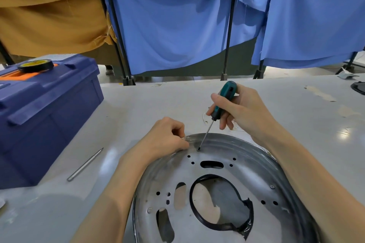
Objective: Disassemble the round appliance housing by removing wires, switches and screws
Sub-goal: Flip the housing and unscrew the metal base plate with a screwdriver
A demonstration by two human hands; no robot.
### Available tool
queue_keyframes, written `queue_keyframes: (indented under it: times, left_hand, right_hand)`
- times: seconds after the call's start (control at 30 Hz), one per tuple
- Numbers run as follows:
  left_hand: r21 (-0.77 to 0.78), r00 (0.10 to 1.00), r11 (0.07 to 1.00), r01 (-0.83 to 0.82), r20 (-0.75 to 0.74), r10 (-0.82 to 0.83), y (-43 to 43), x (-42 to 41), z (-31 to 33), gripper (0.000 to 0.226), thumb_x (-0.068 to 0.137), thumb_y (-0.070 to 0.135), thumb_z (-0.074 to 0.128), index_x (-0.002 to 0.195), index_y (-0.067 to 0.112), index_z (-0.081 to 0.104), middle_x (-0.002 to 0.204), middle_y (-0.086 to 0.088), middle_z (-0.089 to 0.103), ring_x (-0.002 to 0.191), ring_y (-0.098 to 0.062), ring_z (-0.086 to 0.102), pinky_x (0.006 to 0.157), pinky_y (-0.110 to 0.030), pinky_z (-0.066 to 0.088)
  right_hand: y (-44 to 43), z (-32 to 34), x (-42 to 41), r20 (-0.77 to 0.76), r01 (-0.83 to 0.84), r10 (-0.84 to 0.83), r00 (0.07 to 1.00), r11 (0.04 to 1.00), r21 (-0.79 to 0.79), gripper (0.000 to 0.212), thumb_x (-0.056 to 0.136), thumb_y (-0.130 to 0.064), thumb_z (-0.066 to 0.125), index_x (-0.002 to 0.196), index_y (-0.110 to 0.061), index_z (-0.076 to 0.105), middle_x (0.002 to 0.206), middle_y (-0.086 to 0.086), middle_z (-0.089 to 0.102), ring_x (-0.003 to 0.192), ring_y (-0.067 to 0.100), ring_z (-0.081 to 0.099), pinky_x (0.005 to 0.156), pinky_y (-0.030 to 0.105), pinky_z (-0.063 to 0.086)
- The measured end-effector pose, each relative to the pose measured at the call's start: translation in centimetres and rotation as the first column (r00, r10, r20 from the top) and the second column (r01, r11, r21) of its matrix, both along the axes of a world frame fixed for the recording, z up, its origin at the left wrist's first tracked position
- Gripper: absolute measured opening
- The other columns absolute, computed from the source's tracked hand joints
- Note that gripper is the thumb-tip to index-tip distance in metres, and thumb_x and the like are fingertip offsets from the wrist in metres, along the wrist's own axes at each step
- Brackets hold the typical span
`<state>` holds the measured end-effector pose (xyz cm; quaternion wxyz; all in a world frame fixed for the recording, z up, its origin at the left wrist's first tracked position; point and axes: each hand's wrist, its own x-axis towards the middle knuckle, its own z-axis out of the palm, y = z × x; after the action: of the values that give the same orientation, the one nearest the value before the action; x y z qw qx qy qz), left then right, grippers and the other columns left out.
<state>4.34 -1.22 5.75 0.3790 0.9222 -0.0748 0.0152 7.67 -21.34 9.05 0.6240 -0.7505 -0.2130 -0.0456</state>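
Note:
A round metal appliance housing lies flat on the table in front of me, with several holes and a large black-rimmed opening in its middle. My right hand grips a green-handled screwdriver, and its tip sits on a screw near the housing's far rim. My left hand holds that far rim just left of the screw, fingers curled on the edge. Two more screws show on the plate.
A blue toolbox stands at the left with a roll of black tape on its lid. A loose metal screwdriver shaft lies on the table between toolbox and housing. Thin wires lie beyond the housing. Blue and tan curtains hang behind.

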Motion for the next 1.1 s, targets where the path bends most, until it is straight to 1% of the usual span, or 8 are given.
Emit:
queue_keyframes:
  times: [0.33, 0.47, 0.57, 0.63, 0.73, 0.83, 0.93, 1.1]
  left_hand:
    - [-0.030, 1.000, 1.000, -0.001, 0.001, 0.001, -0.1, 0.0, -0.1, 0.034, 0.070, 0.004, 0.073, 0.049, 0.014, 0.048, 0.047, 0.006, 0.048, 0.040, -0.003, 0.037, 0.043, -0.012, 0.032]
    - [-0.003, 0.999, 1.000, -0.017, 0.028, 0.017, -0.1, -0.1, 0.0, 0.030, 0.070, 0.005, 0.073, 0.050, 0.015, 0.052, 0.048, 0.007, 0.050, 0.041, -0.002, 0.040, 0.042, -0.009, 0.031]
    - [0.011, 0.999, 0.999, -0.032, 0.040, 0.032, -0.1, 0.0, 0.1, 0.029, 0.070, 0.008, 0.075, 0.050, 0.017, 0.056, 0.049, 0.007, 0.053, 0.043, 0.000, 0.043, 0.044, -0.009, 0.035]
    - [0.024, 0.998, 0.999, -0.039, 0.047, 0.038, -0.1, 0.1, 0.1, 0.029, 0.070, 0.011, 0.077, 0.051, 0.019, 0.057, 0.050, 0.008, 0.054, 0.044, -0.001, 0.045, 0.044, -0.008, 0.035]
    - [0.054, 0.998, 0.998, -0.035, 0.054, 0.032, 0.0, 0.1, 0.2, 0.027, 0.070, 0.013, 0.079, 0.054, 0.021, 0.059, 0.054, 0.007, 0.057, 0.049, -0.004, 0.047, 0.045, -0.008, 0.036]
    - [0.097, 0.998, 0.995, 0.027, 0.052, -0.032, 0.3, -0.2, 1.0, 0.014, 0.072, 0.027, 0.080, 0.080, 0.026, 0.069, 0.074, 0.008, 0.067, 0.069, -0.007, 0.060, 0.059, -0.010, 0.044]
    - [-0.049, 0.986, 0.993, 0.105, 0.132, -0.098, 0.2, -0.6, 2.4, 0.043, 0.078, 0.040, 0.072, 0.119, 0.032, 0.061, 0.099, 0.014, 0.069, 0.092, 0.002, 0.064, 0.069, -0.009, 0.046]
    - [-0.236, 0.978, 0.956, 0.176, 0.154, -0.142, -2.2, -1.5, 3.7, 0.021, 0.089, 0.025, 0.064, 0.110, 0.022, 0.067, 0.087, 0.010, 0.076, 0.086, 0.003, 0.068, 0.069, -0.015, 0.047]
  right_hand:
    - [0.3, 0.3, -0.4, 0.076, -0.015, 0.020, 0.997, 0.998, -0.063, 0.024, 0.090, -0.026, 0.063, 0.103, -0.009, 0.052, 0.077, 0.006, 0.074, 0.049, 0.019, 0.060, 0.045, 0.024, 0.047]
    - [0.5, 0.8, -1.1, 0.152, -0.003, 0.028, 0.988, 0.986, -0.164, 0.035, 0.088, -0.025, 0.063, 0.111, -0.017, 0.038, 0.081, 0.002, 0.073, 0.072, 0.012, 0.070, 0.071, 0.021, 0.057]
    - [0.6, 1.7, -1.7, 0.225, 0.013, 0.053, 0.973, 0.960, -0.281, 0.028, 0.090, -0.026, 0.062, 0.109, -0.018, 0.044, 0.097, 0.005, 0.068, 0.087, 0.016, 0.065, 0.080, 0.038, 0.056]
    - [0.7, 2.3, -2.1, 0.256, 0.029, 0.055, 0.965, 0.950, -0.310, 0.027, 0.089, -0.025, 0.064, 0.111, -0.020, 0.050, 0.100, 0.001, 0.062, 0.082, 0.013, 0.063, 0.079, 0.044, 0.056]
    - [1.0, 2.7, -2.5, 0.298, 0.053, 0.048, 0.953, 0.946, -0.321, 0.031, 0.085, -0.021, 0.069, 0.113, -0.021, 0.056, 0.093, -0.005, 0.061, 0.073, 0.007, 0.061, 0.075, 0.040, 0.057]
    - [1.2, 2.6, -2.6, 0.302, 0.057, 0.036, 0.953, 0.953, -0.296, 0.034, 0.083, -0.018, 0.071, 0.114, -0.021, 0.058, 0.090, -0.005, 0.062, 0.074, 0.007, 0.063, 0.073, 0.040, 0.058]
    - [1.1, 2.3, -2.3, 0.289, 0.052, 0.030, 0.957, 0.960, -0.274, 0.038, 0.084, -0.014, 0.071, 0.118, -0.021, 0.057, 0.093, -0.006, 0.062, 0.082, 0.010, 0.065, 0.080, 0.037, 0.058]
    - [1.1, 2.4, -2.6, 0.233, -0.079, 0.131, 0.964, 0.972, -0.220, 0.045, 0.084, 0.010, 0.059, 0.120, -0.016, 0.057, 0.089, 0.006, 0.069, 0.087, 0.017, 0.068, 0.085, 0.032, 0.056]
